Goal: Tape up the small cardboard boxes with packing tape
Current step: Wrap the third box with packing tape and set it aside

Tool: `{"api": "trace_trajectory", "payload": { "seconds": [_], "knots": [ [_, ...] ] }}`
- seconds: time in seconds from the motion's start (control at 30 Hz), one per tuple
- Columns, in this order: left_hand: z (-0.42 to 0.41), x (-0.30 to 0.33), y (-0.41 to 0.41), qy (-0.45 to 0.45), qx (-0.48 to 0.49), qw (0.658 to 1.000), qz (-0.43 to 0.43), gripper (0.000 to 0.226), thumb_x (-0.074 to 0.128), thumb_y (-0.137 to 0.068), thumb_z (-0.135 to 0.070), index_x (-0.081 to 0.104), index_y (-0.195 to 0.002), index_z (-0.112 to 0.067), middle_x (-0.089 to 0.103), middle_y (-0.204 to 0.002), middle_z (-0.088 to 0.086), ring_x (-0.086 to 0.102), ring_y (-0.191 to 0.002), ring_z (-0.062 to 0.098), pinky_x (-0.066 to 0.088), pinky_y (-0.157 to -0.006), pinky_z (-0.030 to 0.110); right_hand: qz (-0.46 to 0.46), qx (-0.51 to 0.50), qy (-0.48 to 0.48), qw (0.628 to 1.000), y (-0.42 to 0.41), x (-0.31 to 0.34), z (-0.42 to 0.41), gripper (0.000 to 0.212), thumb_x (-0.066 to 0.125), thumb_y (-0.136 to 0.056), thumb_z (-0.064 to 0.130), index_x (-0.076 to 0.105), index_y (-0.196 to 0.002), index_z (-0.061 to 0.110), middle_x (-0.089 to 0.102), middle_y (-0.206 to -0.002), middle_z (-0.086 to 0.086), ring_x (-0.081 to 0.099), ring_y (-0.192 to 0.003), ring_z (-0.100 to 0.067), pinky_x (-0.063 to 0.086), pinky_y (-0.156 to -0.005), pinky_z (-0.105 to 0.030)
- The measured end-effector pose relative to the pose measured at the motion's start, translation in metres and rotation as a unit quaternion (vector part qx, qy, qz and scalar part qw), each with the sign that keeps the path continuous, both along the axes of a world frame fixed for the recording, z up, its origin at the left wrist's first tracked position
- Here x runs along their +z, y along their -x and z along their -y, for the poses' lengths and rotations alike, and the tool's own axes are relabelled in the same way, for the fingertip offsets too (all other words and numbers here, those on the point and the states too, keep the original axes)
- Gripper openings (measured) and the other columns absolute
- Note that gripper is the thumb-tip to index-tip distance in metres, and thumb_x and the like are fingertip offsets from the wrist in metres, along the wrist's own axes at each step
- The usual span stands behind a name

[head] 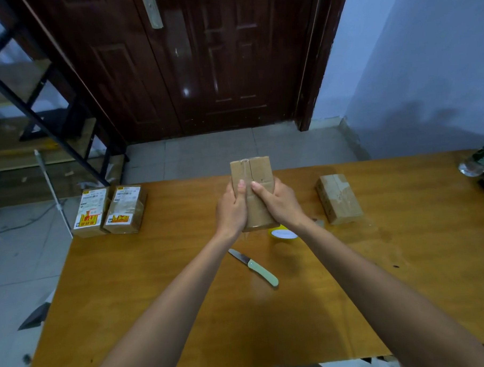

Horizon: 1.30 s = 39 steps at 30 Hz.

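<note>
Around the knife [254, 267] the table [157, 298] lies open; beyond it a tape roll [284, 233], far left two labelled boxes [109, 210], far right another box [338, 198].

Left hand [232, 208] and right hand [280, 202] gripping upright cardboard box [253, 182], tape roll [283, 233] behind, knife [254, 267] on table [157, 298]

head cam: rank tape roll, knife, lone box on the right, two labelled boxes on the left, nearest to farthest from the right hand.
From the right hand:
1. tape roll, just below the hand, toward the person.
2. lone box, to its right on the table.
3. knife, nearer the person, slightly left; close to the lone box in rank, hard to call.
4. labelled boxes, far left edge.
</note>
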<state>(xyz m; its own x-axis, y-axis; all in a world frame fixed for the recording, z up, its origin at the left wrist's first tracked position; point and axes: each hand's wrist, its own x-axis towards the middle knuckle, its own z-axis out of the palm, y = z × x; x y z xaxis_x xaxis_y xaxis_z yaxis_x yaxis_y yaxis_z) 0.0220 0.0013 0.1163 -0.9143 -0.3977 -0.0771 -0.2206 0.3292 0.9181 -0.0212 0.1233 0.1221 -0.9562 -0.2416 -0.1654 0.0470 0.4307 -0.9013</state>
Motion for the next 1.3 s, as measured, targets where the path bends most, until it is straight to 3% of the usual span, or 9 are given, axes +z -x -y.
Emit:
{"api": "trace_trajectory", "payload": {
  "seconds": [0.17,0.27,0.4,0.57,0.77,0.97,1.07,1.17,1.3],
  "knots": [
    [0.008,-0.005,-0.001,0.0,0.0,1.0,0.004,0.046,0.024,-0.105,-0.043,0.059,-0.123,-0.019,0.066,-0.107,-0.001,0.063,-0.098,0.016,0.052,-0.089,0.045,0.014,0.003,-0.008,1.0,-0.001,-0.005,0.004,0.048,0.035,-0.101,0.048,0.054,-0.125,0.011,0.063,-0.11,-0.004,0.06,-0.091,-0.013,0.047,-0.066,-0.021],
    [0.014,-0.005,0.002,-0.029,0.001,0.999,0.018,0.056,0.021,-0.101,-0.054,0.054,-0.131,-0.021,0.064,-0.117,0.001,0.061,-0.106,0.017,0.051,-0.093,0.047,0.031,-0.001,0.003,1.0,0.001,-0.005,0.01,0.052,0.028,-0.101,0.053,0.055,-0.121,0.013,0.062,-0.11,-0.005,0.059,-0.093,-0.015,0.049,-0.073,-0.028],
    [0.016,-0.001,0.006,-0.044,-0.005,0.999,0.031,0.084,0.039,-0.078,-0.08,0.04,-0.143,-0.027,0.06,-0.128,-0.002,0.06,-0.11,0.016,0.054,-0.091,0.043,0.04,-0.011,0.04,0.998,0.004,-0.001,0.013,0.059,0.048,-0.086,0.063,0.059,-0.122,0.017,0.066,-0.11,-0.002,0.064,-0.096,-0.015,0.054,-0.081,-0.032],
    [0.021,-0.005,0.006,-0.012,-0.014,1.0,0.001,0.054,0.042,-0.093,-0.061,0.049,-0.135,-0.028,0.065,-0.118,-0.005,0.063,-0.102,0.012,0.055,-0.088,0.043,0.008,-0.004,0.02,1.0,0.003,-0.001,0.015,0.045,0.048,-0.096,0.049,0.06,-0.119,0.012,0.066,-0.107,-0.002,0.062,-0.091,-0.011,0.048,-0.068,-0.021],
    [0.022,-0.011,0.004,-0.009,-0.016,1.0,0.018,0.051,0.024,-0.101,-0.054,0.053,-0.131,-0.025,0.066,-0.113,-0.003,0.063,-0.1,0.014,0.055,-0.088,0.045,0.024,-0.001,0.002,1.0,0.003,-0.01,0.015,0.051,0.027,-0.102,0.05,0.057,-0.116,0.013,0.064,-0.105,-0.005,0.06,-0.089,-0.013,0.046,-0.066,-0.023],
    [0.03,-0.017,-0.003,-0.085,-0.01,0.995,0.051,0.047,0.022,-0.103,-0.049,0.056,-0.121,-0.02,0.066,-0.11,0.002,0.063,-0.1,0.015,0.055,-0.084,0.037,0.14,0.033,0.07,0.987,0.005,-0.018,0.011,0.058,0.016,-0.102,0.053,0.063,-0.115,0.021,0.066,-0.11,-0.002,0.062,-0.1,-0.014,0.052,-0.081,-0.03],
    [0.049,-0.031,-0.01,-0.124,0.033,0.987,0.098,0.045,0.035,-0.101,-0.05,0.049,-0.131,-0.019,0.063,-0.114,0.002,0.063,-0.097,0.016,0.052,-0.072,0.029,0.049,0.065,-0.081,0.993,0.015,-0.034,-0.006,0.06,0.03,-0.098,0.06,0.064,-0.113,0.012,0.065,-0.114,-0.01,0.06,-0.108,-0.026,0.049,-0.091,-0.044],
    [0.075,-0.047,-0.014,-0.138,0.095,0.978,0.124,0.052,0.048,-0.099,-0.044,0.044,-0.139,-0.013,0.06,-0.121,0.005,0.059,-0.097,0.019,0.047,-0.067,0.027,-0.053,0.098,-0.287,0.951,0.029,-0.052,-0.036,0.068,0.043,-0.091,0.065,0.056,-0.129,0.01,0.058,-0.126,-0.006,0.055,-0.116,-0.024,0.049,-0.092,-0.04],
    [0.107,-0.071,-0.023,-0.152,0.146,0.966,0.15,0.055,0.047,-0.099,-0.046,0.039,-0.143,-0.014,0.058,-0.128,0.01,0.06,-0.105,0.026,0.052,-0.084,0.04,-0.156,0.148,-0.421,0.881,0.027,-0.068,-0.053,0.061,0.054,-0.086,0.063,0.061,-0.119,0.012,0.06,-0.111,-0.005,0.056,-0.107,-0.025,0.05,-0.082,-0.038]
  ]
}}
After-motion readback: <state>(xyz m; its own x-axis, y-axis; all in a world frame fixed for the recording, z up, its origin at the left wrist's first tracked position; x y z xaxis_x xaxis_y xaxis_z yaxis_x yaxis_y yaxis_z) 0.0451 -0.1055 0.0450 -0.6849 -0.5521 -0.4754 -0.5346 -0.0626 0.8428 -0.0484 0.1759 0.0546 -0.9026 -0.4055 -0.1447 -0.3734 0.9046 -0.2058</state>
